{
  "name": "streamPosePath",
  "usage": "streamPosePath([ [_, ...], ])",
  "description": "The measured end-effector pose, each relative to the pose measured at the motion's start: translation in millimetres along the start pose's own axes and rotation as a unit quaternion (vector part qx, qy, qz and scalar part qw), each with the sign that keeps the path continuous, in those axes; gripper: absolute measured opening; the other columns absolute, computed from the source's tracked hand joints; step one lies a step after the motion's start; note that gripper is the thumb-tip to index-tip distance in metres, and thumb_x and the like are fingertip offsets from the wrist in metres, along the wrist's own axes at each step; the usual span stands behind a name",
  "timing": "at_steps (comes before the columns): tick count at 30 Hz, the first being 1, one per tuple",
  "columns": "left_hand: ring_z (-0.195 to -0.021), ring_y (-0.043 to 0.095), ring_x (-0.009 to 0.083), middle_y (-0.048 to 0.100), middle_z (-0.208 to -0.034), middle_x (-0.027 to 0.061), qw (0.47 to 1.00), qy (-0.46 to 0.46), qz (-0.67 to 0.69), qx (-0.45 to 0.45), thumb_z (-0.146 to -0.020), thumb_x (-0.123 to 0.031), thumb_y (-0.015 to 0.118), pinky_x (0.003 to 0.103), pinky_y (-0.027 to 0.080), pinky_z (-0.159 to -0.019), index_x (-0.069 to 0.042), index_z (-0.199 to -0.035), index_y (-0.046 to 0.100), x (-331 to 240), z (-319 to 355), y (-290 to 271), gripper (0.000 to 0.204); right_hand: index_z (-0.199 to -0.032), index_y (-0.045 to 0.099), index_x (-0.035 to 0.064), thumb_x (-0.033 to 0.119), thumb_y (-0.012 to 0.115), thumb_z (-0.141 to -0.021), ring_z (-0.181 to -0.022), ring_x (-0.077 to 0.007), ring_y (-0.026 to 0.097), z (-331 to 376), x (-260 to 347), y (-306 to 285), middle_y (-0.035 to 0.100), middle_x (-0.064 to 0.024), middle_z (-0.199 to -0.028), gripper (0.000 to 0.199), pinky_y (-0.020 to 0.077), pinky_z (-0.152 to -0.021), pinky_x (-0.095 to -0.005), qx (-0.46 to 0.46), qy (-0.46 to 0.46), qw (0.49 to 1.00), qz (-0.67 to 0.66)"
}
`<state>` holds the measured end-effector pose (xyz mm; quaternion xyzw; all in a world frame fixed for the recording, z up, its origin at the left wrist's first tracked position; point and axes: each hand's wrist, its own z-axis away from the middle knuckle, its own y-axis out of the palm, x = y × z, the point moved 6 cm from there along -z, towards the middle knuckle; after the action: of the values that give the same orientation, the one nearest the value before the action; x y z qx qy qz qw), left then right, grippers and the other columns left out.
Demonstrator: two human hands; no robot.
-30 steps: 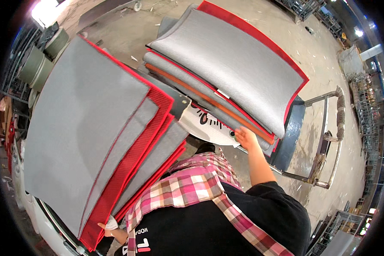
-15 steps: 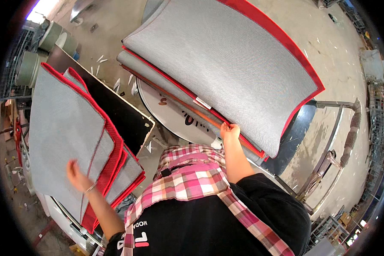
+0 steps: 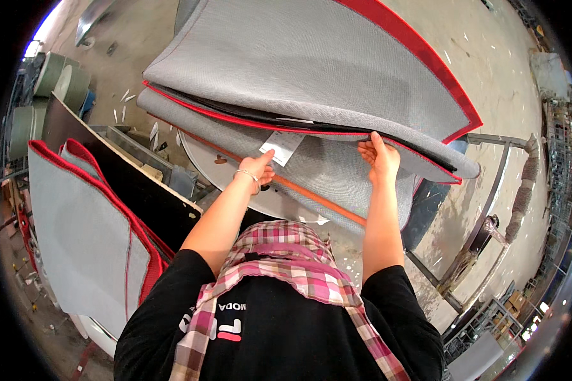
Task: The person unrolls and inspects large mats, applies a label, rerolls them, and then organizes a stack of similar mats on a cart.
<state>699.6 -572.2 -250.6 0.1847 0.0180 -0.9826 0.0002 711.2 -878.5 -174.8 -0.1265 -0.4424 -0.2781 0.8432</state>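
Note:
A stack of folded grey fabric mats lies in front of me. Its upper mat [image 3: 311, 70] has a wide red band at the far side and a thin red edging along the near fold. My right hand [image 3: 381, 159] pinches this near red edge between thumb and fingers, and a dark gap shows under the fold there. A white label [image 3: 282, 147] hangs from the edging over the lower grey mat [image 3: 337, 165]. My left hand [image 3: 258, 171] is at the label's near corner, thumb over it and loosely curled fingers apart from the thumb.
Under the stack is a round white tabletop [image 3: 200, 155]. More red-edged grey mats [image 3: 82, 216] are piled at my left beside a dark board [image 3: 127, 171]. A metal frame with a wrapped bar [image 3: 524, 184] stands at the right. White scraps lie on the floor.
My left hand has come over from the left pile to the label. My right hand has moved right and away from me, and the upper mat's near edge is lifted, with the label turned out.

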Motion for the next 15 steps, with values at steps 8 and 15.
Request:
streamPosePath([
  [8, -0.063, 0.055, 0.0189, 0.056, -0.077, 0.0115, 0.970, 0.172, 0.155, -0.070, -0.075, -0.010, 0.054, 0.029, 0.047, -0.057, 0.001, -0.079, 0.051, -32.0, -27.4, -5.0, 0.012, -0.075, 0.057, -0.0017, 0.026, 0.062, -0.074, -0.062, -0.0175, 0.059, -0.3, -15.2, -1.7, 0.061, -0.0130, -0.071, 0.028, 0.0453, -0.054, -0.0247, 0.038, 0.040, 0.998, 0.032],
  [15, -0.110, 0.036, 0.0299, 0.039, -0.118, 0.0111, 0.816, 0.087, 0.557, 0.132, -0.079, -0.038, 0.042, 0.047, 0.024, -0.096, -0.007, -0.113, 0.038, -50.9, -16.5, 11.0, 0.046, -0.111, 0.041, 0.0036, 0.015, 0.065, -0.071, -0.085, -0.0187, 0.052, 38.1, -112.5, -45.9, 0.049, -0.0077, -0.102, 0.047, 0.0474, -0.069, -0.0342, 0.058, 0.086, 0.994, 0.031],
])
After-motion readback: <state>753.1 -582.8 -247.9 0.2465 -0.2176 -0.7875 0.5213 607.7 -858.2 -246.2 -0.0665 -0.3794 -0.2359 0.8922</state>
